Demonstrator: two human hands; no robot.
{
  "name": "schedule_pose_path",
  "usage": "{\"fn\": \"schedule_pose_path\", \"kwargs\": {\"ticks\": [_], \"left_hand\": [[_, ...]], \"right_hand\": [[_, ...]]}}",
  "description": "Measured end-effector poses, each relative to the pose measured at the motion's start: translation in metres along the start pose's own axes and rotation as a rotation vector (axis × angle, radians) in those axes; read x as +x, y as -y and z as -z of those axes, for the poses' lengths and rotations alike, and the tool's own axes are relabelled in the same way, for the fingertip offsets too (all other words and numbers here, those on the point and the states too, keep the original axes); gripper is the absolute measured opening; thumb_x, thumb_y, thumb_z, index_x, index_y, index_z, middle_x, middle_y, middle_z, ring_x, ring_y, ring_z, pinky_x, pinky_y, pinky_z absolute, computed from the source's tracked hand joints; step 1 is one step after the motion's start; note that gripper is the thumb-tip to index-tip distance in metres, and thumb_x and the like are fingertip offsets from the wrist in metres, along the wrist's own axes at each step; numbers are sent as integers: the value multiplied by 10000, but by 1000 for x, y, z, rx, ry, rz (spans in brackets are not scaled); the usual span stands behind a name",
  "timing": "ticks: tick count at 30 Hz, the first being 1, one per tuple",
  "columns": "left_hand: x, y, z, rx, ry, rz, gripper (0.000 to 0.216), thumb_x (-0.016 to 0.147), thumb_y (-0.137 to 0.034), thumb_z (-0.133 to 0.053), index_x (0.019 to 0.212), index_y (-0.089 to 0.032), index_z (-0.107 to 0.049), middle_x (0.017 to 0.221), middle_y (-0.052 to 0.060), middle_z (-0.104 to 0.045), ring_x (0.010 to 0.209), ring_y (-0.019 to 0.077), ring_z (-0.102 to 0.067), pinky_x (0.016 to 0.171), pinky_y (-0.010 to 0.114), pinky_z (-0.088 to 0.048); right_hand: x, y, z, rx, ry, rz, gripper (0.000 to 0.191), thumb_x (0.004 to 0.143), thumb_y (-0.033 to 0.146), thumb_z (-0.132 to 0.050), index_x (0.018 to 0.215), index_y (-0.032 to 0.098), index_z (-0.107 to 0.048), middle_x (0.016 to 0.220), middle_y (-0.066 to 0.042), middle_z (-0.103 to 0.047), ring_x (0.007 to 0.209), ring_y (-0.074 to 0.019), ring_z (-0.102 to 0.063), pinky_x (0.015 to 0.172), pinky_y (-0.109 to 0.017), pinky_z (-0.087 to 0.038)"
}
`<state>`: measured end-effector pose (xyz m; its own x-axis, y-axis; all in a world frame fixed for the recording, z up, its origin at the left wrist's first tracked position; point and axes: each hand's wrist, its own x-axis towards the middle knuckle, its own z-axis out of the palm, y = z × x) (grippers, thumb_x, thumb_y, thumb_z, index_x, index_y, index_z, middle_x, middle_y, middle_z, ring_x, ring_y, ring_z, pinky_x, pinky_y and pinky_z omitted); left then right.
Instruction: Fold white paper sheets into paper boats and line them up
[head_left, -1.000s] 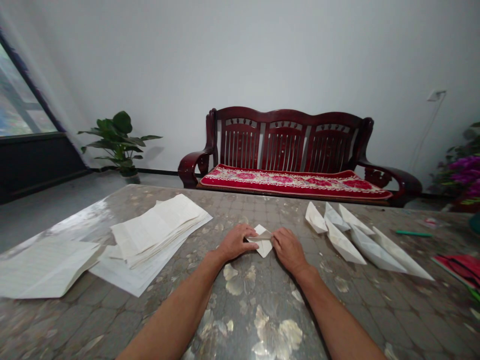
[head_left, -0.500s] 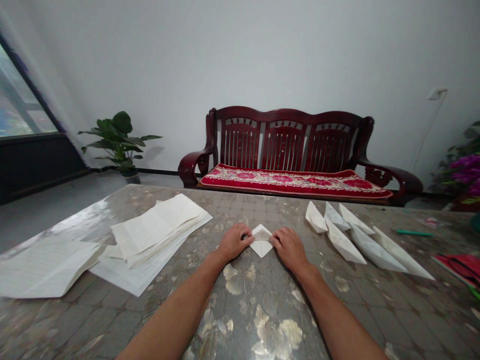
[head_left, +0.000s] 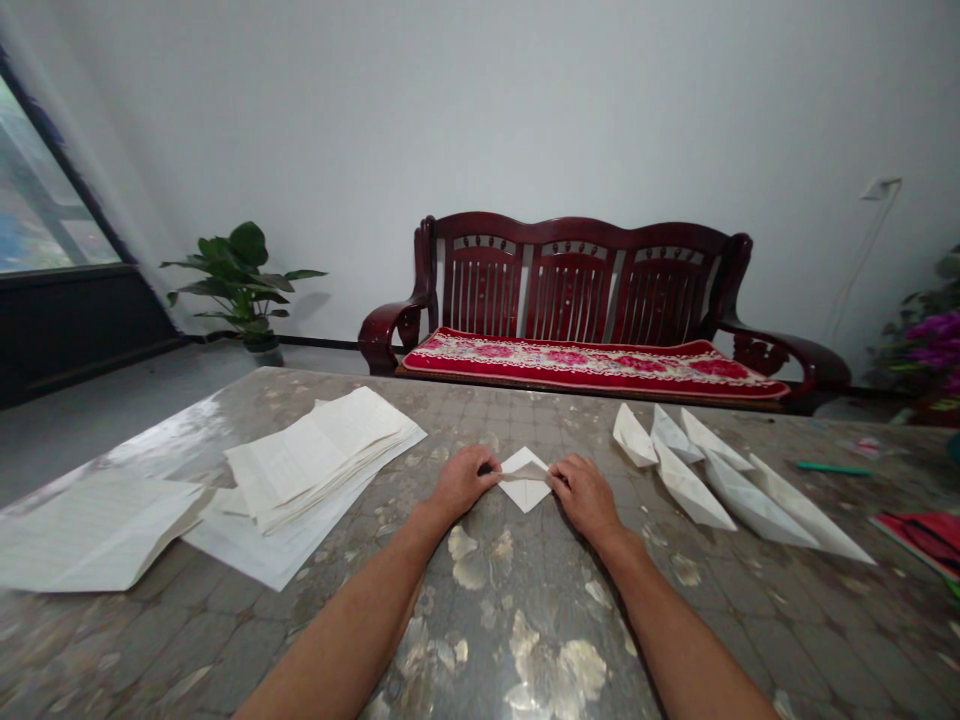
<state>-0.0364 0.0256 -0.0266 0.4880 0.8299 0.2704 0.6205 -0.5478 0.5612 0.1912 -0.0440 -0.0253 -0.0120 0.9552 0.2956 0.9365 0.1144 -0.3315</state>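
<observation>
A small diamond-shaped folded white paper [head_left: 525, 480] lies on the patterned table [head_left: 495, 620] in front of me. My left hand [head_left: 459, 482] pinches its left corner with closed fingers. My right hand [head_left: 585, 492] pinches its right corner the same way. Both hands rest on the tabletop, and the paper's middle looks slightly opened between them. To the right lie several finished white paper boats [head_left: 720, 480] in a loose row.
A stack of white sheets [head_left: 315, 465] and a loose folded sheet [head_left: 90, 530] lie on the left. A green pen [head_left: 829, 467] and a red booklet [head_left: 926, 535] sit at the right edge. Behind the table stand a dark wooden bench [head_left: 592, 300] and a potted plant [head_left: 240, 285].
The paper's raised flap from a second ago was pressed flat, and now the hands pull its side corners slightly apart. The hands have stayed in nearly the same place.
</observation>
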Motion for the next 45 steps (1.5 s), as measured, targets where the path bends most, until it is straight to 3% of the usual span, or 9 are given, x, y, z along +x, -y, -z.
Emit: {"fn": "schedule_pose_path", "kwargs": {"ticks": [18, 30, 45], "left_hand": [[2, -6, 3, 121, -1, 63, 125, 863, -264, -634, 780, -203, -705, 996, 37, -699, 974, 190, -618, 900, 299, -441], [1, -12, 0, 267, -31, 61, 183, 893, -246, -551, 758, -182, -657, 924, 73, -646, 967, 215, -587, 905, 320, -427], [3, -17, -6, 368, -25, 138, 126, 877, -234, -570, 812, -170, -658, 1006, 92, -612, 1009, 232, -545, 927, 333, -411]], "right_hand": [[6, -13, 2, -51, 21, -52, 168, 927, 296, -547, 866, 232, -689, 975, -34, -649, 962, -204, -542, 830, -292, -379], [10, 6, 7, -267, 65, -106, 305, 976, 288, -409, 909, 185, -688, 1030, -112, -649, 975, -249, -541, 819, -347, -362], [13, 17, 9, -300, 65, -243, 319, 937, 281, -418, 919, 163, -714, 1053, -121, -659, 998, -249, -555, 813, -334, -367]]}}
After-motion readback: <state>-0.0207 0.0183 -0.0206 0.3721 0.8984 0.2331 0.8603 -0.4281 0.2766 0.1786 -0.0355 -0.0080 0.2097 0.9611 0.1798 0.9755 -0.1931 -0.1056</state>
